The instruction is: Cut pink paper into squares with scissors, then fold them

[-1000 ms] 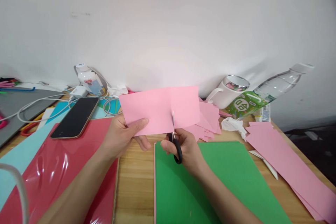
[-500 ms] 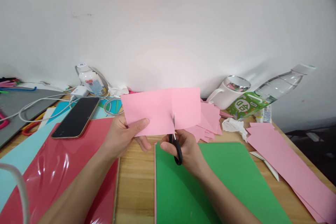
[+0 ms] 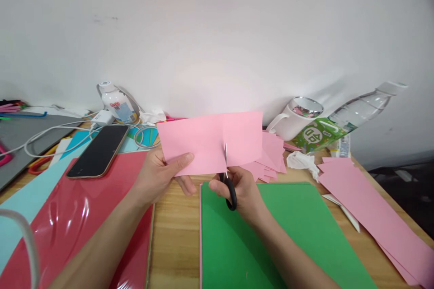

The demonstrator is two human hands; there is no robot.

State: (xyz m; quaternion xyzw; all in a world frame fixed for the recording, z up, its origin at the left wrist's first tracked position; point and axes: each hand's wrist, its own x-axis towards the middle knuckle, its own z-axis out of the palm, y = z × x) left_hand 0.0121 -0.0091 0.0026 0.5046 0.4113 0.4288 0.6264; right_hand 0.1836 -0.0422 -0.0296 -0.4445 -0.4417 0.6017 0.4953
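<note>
Some way into a cut, seemingly, up through the pink sheet (image 3: 193, 140) at centre frame, pinching its lower left part with the left hand (image 3: 162, 176), gripping black-handled scissors (image 3: 231, 195) just below centre with the right hand (image 3: 244, 192), and likely needing steady tension for another straight snip.

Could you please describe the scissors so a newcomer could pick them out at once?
Find the green sheet on the wooden table; the right hand is over its far edge. It holds the scissors, their blades at the raised pink paper. A black handle and metal blade set them apart from the paper nearby.
</note>
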